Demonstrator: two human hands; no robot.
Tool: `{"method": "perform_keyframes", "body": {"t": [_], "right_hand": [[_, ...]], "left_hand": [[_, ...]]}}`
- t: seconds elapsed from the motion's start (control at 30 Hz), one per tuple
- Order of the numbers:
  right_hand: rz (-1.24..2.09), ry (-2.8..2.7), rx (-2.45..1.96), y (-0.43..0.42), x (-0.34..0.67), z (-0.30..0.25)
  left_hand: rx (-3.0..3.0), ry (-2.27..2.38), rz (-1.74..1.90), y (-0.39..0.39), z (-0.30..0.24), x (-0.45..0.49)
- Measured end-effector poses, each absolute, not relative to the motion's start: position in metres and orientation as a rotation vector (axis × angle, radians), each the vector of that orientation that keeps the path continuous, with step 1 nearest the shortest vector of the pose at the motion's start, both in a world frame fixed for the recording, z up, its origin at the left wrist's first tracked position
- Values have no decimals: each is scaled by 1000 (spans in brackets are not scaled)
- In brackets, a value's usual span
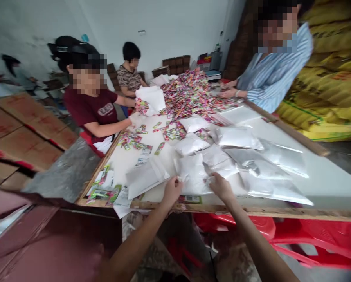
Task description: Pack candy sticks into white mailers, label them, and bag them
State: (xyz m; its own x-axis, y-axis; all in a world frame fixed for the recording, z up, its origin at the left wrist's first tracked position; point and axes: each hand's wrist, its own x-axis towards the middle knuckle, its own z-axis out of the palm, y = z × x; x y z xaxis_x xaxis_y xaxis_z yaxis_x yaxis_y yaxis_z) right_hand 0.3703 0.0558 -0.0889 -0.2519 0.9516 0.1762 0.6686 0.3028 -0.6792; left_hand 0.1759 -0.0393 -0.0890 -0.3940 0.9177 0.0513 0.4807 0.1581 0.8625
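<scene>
My left hand [171, 190] and my right hand [221, 187] both pinch the near edge of a clear plastic bag of white stuff [193, 172] lying at the front of the white table [324, 176]. Both hands have fingers closed on the bag. More filled clear bags [236, 137] lie beyond and to the right. A flat white bag [146, 178] sits just left of my left hand.
A big heap of colourful small packets [189, 92] covers the table's far end. Three other people work around it, left, back and right. Brown cartons [22, 129] stack at left, yellow sacks [333, 66] at right, red plastic stools [281, 231] under the table.
</scene>
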Motion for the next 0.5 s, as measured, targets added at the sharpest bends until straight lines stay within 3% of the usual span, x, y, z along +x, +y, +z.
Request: {"method": "perform_keyframes", "body": {"t": [0.2, 0.27, 0.37, 0.5], "right_hand": [[83, -2041, -1458, 21, 391, -81], [298, -2054, -1392, -4, 381, -77], [902, -2234, -1106, -40, 330, -75], [1244, -2336, -852, -72, 245, -80]], "left_hand": [[1394, 2238, 1607, -144, -84, 123], [979, 2433, 1774, -182, -96, 86], [244, 2348, 1865, -212, -120, 40], [159, 2056, 1785, -219, -140, 21]]}}
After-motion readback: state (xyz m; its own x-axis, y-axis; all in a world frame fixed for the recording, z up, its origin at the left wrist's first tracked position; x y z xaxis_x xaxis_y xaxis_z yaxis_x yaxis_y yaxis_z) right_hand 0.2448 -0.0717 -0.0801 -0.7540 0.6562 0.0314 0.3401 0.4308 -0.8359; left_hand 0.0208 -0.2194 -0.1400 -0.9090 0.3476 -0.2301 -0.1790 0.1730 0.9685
